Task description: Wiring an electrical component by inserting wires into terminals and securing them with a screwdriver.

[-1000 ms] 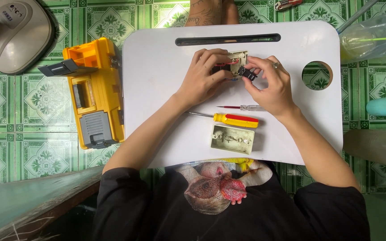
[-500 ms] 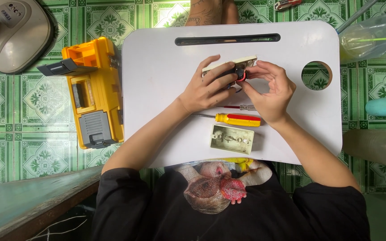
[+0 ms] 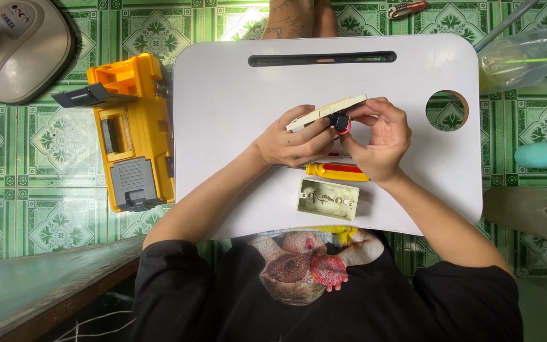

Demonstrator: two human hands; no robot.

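Both hands meet over the white tabletop (image 3: 223, 126): the left hand (image 3: 289, 142) grips a cream switch plate (image 3: 327, 112) tilted on edge, baring its back, where the right hand (image 3: 378, 136) pinches a small black-and-red part (image 3: 341, 122). Nearer lie the cream back box (image 3: 328, 199) and a yellow screwdriver (image 3: 337, 171), within reach.

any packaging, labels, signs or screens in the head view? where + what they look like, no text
Clear plastic bag: top right, on the green tiled floor beside the white lap table; crumpled, see-through, thin green stick inside.
Printed mark on the grey rounded appliance base: top left corner; small dark lettering beside small dots.
No signs or screens in view.
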